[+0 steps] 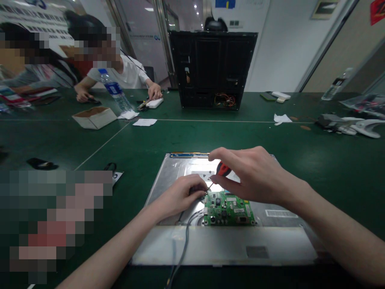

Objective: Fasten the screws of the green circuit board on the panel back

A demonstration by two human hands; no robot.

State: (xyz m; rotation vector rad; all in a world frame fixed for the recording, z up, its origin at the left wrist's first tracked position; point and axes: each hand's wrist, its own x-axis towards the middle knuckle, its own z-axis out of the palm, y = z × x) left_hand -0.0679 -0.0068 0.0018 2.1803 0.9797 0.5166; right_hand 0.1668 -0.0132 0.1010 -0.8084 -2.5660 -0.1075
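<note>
- two hands work over a green circuit board (228,208) that lies flat on a grey metal panel (222,245), near the panel's middle, on the green table (300,152) right in front of the person.
- the right hand (252,176) is closed around the red-and-black handle of a screwdriver (222,169). its thin shaft slants down to the board's upper left corner.
- the left hand (180,196) rests on the panel just beside that corner, fingers curled in narrow at the tip. whether they pinch a screw is too small to tell.
- by my reckoning the work is at that one corner fastening. i cannot tell whether the screw there is seated, or going in or coming out.
- the board sits square on the panel with a grey cable (183,237) running off its left side toward the near edge, so it looks neither lifted nor unplugged.
- the other corners show no clear screw heads from here, so what is left there is uncertain.
- farther off stand an open black computer case (212,68), a water bottle (114,90) and a cardboard box (94,117). a co-worker's hand (155,91) rests on the far side.
</note>
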